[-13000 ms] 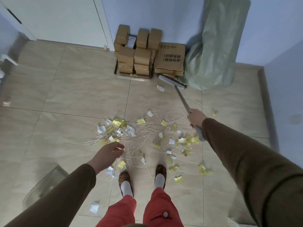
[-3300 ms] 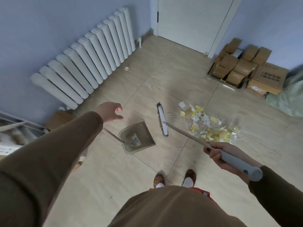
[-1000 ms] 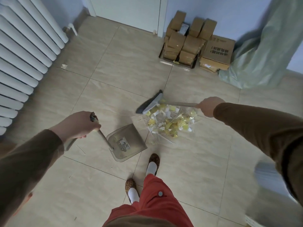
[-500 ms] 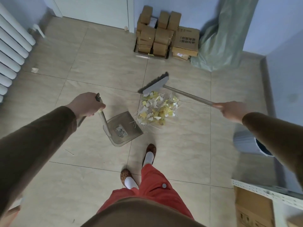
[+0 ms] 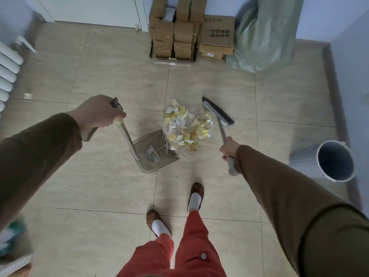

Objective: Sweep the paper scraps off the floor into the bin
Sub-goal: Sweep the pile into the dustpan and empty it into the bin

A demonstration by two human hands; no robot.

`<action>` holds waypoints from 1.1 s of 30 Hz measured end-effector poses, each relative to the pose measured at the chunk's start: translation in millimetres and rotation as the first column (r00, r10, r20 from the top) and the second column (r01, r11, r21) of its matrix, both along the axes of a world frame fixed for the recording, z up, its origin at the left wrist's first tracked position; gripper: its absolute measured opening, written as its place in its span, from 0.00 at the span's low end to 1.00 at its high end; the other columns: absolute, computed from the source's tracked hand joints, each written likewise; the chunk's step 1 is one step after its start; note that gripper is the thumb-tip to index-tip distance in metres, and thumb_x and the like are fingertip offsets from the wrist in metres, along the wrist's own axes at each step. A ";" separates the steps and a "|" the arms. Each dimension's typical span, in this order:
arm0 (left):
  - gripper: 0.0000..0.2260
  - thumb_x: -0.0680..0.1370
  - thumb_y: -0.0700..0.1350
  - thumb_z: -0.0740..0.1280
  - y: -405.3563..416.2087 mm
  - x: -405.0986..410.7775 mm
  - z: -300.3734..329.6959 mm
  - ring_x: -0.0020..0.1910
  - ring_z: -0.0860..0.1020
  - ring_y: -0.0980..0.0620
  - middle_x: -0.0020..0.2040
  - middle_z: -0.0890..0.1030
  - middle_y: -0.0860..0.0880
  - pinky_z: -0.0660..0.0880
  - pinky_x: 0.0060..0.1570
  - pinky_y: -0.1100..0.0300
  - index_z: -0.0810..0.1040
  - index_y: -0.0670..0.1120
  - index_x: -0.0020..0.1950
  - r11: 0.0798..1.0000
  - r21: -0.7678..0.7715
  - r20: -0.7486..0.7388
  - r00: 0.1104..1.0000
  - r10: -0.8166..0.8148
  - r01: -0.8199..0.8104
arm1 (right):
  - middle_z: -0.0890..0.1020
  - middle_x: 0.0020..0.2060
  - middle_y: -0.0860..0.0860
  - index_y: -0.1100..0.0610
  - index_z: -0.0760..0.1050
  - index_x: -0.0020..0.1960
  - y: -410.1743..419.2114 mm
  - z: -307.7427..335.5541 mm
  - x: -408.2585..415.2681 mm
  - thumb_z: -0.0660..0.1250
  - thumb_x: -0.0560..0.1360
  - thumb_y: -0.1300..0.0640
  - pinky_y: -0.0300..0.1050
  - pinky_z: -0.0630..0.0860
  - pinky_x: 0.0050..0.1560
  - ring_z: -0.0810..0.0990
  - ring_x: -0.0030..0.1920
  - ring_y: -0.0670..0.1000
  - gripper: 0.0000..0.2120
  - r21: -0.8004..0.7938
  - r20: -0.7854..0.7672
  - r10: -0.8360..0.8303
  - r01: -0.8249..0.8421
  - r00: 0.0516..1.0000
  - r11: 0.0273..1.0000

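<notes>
A heap of yellow and white paper scraps mixed with thin sticks lies on the tiled floor. My left hand grips the upright handle of a clear dustpan, whose mouth touches the heap's near left edge. My right hand holds the grey handle of a broom; the broom head rests at the heap's far right side. A grey round bin stands open at the right, by the wall.
Stacked cardboard boxes and a green sack line the far wall beside a white door. A white radiator is at the left. One stray scrap lies near it. My feet stand just behind the dustpan.
The broom head has swung from the heap's far left to its far right. The dustpan has moved right, up against the heap. The bin has come into full view.
</notes>
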State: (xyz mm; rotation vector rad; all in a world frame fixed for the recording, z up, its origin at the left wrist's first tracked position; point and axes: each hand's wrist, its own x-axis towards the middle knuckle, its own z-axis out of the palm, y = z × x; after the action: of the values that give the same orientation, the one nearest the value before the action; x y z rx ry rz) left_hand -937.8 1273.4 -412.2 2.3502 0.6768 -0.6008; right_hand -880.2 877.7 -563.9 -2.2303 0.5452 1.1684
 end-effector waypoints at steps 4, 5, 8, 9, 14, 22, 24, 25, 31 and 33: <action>0.13 0.73 0.44 0.70 -28.6 20.3 2.1 0.32 0.72 0.46 0.35 0.77 0.41 0.71 0.36 0.53 0.79 0.33 0.48 1.000 -0.013 0.009 1.000 -0.010 0.010 | 0.72 0.43 0.57 0.53 0.56 0.71 24.4 -7.3 -59.4 0.54 0.79 0.65 0.41 0.72 0.26 0.73 0.32 0.51 0.22 0.107 -0.132 -0.111 0.125 0.985 0.986; 0.14 0.73 0.44 0.70 -36.8 22.6 2.3 0.32 0.73 0.46 0.35 0.77 0.41 0.71 0.36 0.54 0.79 0.32 0.49 1.000 -0.024 0.013 1.000 -0.008 0.009 | 0.71 0.42 0.57 0.53 0.57 0.70 27.3 -5.7 -71.7 0.53 0.79 0.66 0.41 0.72 0.27 0.72 0.31 0.50 0.21 0.134 -0.159 -0.149 0.171 0.976 0.976; 0.12 0.73 0.43 0.69 -65.0 23.9 1.8 0.32 0.74 0.46 0.35 0.77 0.43 0.72 0.34 0.56 0.80 0.34 0.48 0.999 -0.052 0.029 1.000 -0.004 0.005 | 0.72 0.41 0.57 0.52 0.57 0.70 37.0 5.8 -94.0 0.53 0.78 0.68 0.39 0.71 0.24 0.70 0.28 0.49 0.23 0.184 -0.206 -0.232 0.271 0.950 0.945; 0.10 0.73 0.43 0.68 -73.3 21.4 0.5 0.33 0.75 0.46 0.35 0.77 0.44 0.73 0.34 0.56 0.80 0.36 0.47 0.998 -0.057 0.031 0.999 0.008 -0.007 | 0.72 0.40 0.57 0.52 0.57 0.70 40.6 11.2 -97.9 0.54 0.78 0.68 0.37 0.71 0.22 0.70 0.28 0.49 0.24 0.206 -0.225 -0.250 0.297 0.942 0.932; 0.09 0.71 0.46 0.65 -95.9 -3.5 -16.6 0.38 0.80 0.42 0.36 0.79 0.45 0.78 0.43 0.51 0.77 0.40 0.43 0.998 -0.014 0.048 0.997 0.055 -0.054 | 0.72 0.37 0.56 0.52 0.61 0.69 46.6 46.9 -110.7 0.57 0.79 0.69 0.35 0.71 0.21 0.69 0.23 0.45 0.23 0.317 -0.337 -0.381 0.485 0.861 0.815; 0.08 0.77 0.42 0.68 -75.2 -33.8 -21.7 0.22 0.70 0.51 0.33 0.71 0.44 0.71 0.23 0.64 0.70 0.42 0.46 0.783 -0.441 -0.290 0.895 0.339 -0.440 | 0.67 0.28 0.50 0.54 0.68 0.50 5.5 105.6 -127.0 0.59 0.80 0.67 0.33 0.67 0.18 0.66 0.20 0.43 0.08 0.385 -0.560 -0.533 0.769 0.634 0.510; 0.04 0.77 0.41 0.65 -66.6 -44.9 -23.3 0.22 0.67 0.51 0.30 0.74 0.42 0.65 0.23 0.65 0.71 0.41 0.45 0.810 -0.397 -0.293 0.896 0.333 -0.431 | 0.69 0.28 0.50 0.54 0.69 0.50 -7.1 116.5 -129.5 0.60 0.79 0.67 0.33 0.67 0.18 0.67 0.20 0.43 0.08 0.403 -0.547 -0.528 0.757 0.650 0.515; 0.02 0.76 0.39 0.63 -63.5 -50.0 -23.3 0.22 0.66 0.51 0.32 0.75 0.41 0.64 0.23 0.65 0.71 0.41 0.45 0.835 -0.360 -0.241 0.906 0.348 -0.416 | 0.70 0.28 0.51 0.54 0.70 0.55 -11.3 119.5 -131.6 0.60 0.79 0.67 0.33 0.68 0.18 0.67 0.21 0.43 0.09 0.413 -0.506 -0.528 0.729 0.682 0.547; 0.01 0.76 0.37 0.62 -57.1 -67.2 -28.9 0.23 0.66 0.51 0.34 0.74 0.41 0.64 0.22 0.64 0.72 0.41 0.47 0.803 -0.340 -0.100 0.868 0.486 -0.489 | 0.72 0.33 0.54 0.51 0.63 0.69 -20.3 118.0 -109.4 0.61 0.79 0.65 0.37 0.67 0.21 0.68 0.22 0.46 0.21 0.411 -0.168 -0.347 0.385 0.923 0.826; 0.02 0.75 0.38 0.63 -61.4 -66.3 -31.7 0.22 0.67 0.51 0.34 0.73 0.41 0.65 0.23 0.63 0.72 0.41 0.47 0.774 -0.355 -0.097 0.844 0.528 -0.525 | 0.73 0.34 0.55 0.51 0.63 0.69 -15.7 112.3 -77.6 0.61 0.78 0.65 0.38 0.69 0.22 0.70 0.23 0.46 0.22 0.386 -0.080 -0.226 0.240 0.971 0.891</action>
State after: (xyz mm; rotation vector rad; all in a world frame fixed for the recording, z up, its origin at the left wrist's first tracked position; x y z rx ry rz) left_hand -1004.1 1211.9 -443.9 1.6994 1.0683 -0.4129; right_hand -957.8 862.1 -451.5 -1.7538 0.5218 1.0809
